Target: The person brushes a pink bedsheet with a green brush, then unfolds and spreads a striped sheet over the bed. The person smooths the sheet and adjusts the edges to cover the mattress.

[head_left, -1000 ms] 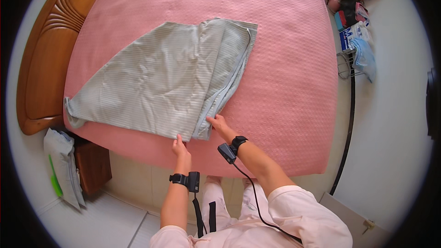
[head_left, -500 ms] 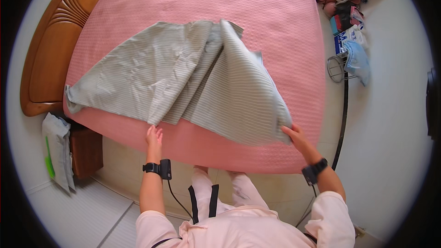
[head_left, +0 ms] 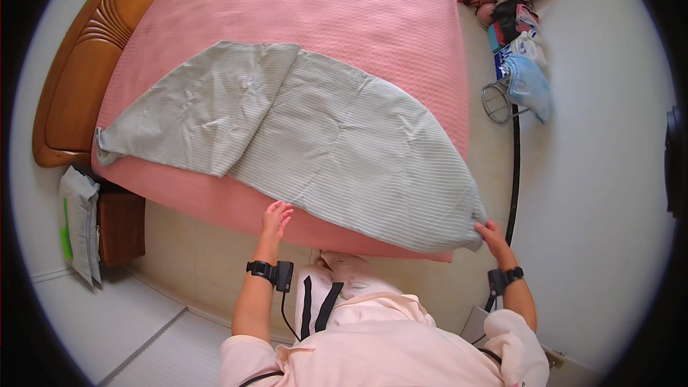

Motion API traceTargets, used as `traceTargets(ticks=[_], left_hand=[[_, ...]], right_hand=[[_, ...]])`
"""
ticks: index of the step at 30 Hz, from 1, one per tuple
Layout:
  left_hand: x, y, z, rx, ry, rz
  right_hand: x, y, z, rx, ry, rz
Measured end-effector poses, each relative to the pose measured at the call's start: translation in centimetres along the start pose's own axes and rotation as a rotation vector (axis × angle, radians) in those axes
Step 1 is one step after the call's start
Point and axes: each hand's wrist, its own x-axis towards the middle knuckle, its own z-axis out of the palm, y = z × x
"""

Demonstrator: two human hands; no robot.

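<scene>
A grey-green sheet (head_left: 351,143) with thin pale stripes lies over the near half of a pink-covered bed (head_left: 315,0). Its left part is folded over in a layer, with a bunched corner beside the headboard. At the bed's near right corner, my right hand (head_left: 493,238) is closed on the sheet's corner, which hangs slightly past the mattress edge. My left hand (head_left: 276,218) is held at the near side of the bed, just below the sheet's front edge. Its fingers are loosely bent and apart, with nothing seen in them.
A carved wooden headboard (head_left: 79,64) borders the bed's left side. Below it stand a brown bedside cabinet (head_left: 120,228) and a grey-white package (head_left: 80,226). To the right, a metal-framed stool (head_left: 496,104) holds a blue bag (head_left: 529,86), near a white wall (head_left: 602,172).
The sheet's right part has spread flat toward the right, and its middle folds have opened out. My right hand has carried the corner to the bed's edge; my left hand has shifted right, off the sheet.
</scene>
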Motion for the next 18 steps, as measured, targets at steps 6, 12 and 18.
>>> traceTargets(ticks=[6, 12, 18], left_hand=[[-4.5, -4.2, 9.5, 0.410, -0.319, 0.092], [-10.7, -16.8, 19.8, 0.720, -0.419, 0.403], [-12.4, -19.8, 23.6, 0.709, 0.136, 0.668]], right_hand=[[4.8, 5.0, 8.3, -0.384, -0.210, -0.338], [4.7, 2.8, 15.5, -0.349, -0.208, -0.592], [3.3, 1.9, 17.1, -0.094, -0.409, -0.515]])
